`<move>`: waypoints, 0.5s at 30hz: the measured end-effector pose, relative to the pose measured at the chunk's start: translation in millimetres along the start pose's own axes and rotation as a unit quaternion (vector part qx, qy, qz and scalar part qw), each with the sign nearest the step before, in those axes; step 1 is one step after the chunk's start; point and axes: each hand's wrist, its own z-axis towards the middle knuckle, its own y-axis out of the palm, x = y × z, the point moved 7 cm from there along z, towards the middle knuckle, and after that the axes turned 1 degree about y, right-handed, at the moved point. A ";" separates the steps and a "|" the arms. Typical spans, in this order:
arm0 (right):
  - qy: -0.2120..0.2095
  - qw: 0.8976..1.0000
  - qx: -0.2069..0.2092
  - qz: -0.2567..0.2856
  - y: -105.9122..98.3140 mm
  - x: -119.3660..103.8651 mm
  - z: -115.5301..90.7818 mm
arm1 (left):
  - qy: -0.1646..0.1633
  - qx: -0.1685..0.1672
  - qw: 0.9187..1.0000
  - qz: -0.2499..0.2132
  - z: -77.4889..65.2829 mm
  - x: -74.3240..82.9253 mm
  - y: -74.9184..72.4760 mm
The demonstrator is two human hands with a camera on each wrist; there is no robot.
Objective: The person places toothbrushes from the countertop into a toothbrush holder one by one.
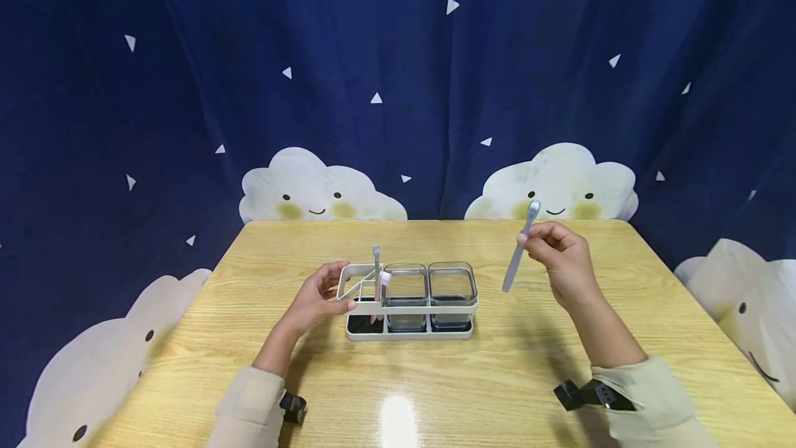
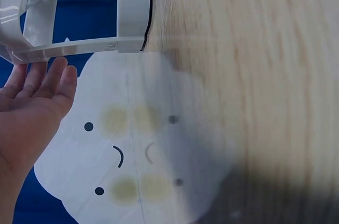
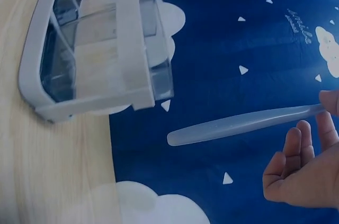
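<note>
A white toothbrush holder with two clear square cups in its middle and right places stands on the table. At its left end my left hand grips the frame, thumb at the front rim and fingers behind. An upright toothbrush with a grey head stands in the left place, next to a small white-topped item. To the right of the holder, raised in the air, my right hand pinches a grey toothbrush, bristles up and handle slanting down. The right wrist view shows its smooth handle.
The wooden table reaches back to a dark blue curtain with white triangles and smiling clouds. Black wrist straps show at the sleeves.
</note>
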 end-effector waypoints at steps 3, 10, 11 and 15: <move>0.000 1.000 -0.002 0.003 5.7 -1.8 1.8 | 0.000 0.000 1.000 0.002 0.6 -1.1 0.2; 0.000 1.000 -0.018 -0.005 18.5 -5.2 7.7 | -0.001 -0.006 1.000 -0.001 -0.8 -2.4 1.5; -0.001 1.000 -0.021 -0.005 20.5 -5.4 8.7 | -0.001 -0.007 1.000 -0.002 -1.0 -2.5 1.4; -0.005 0.999 -0.032 -0.002 28.3 -4.8 12.8 | 0.003 -0.006 1.000 0.001 -0.5 -2.3 0.5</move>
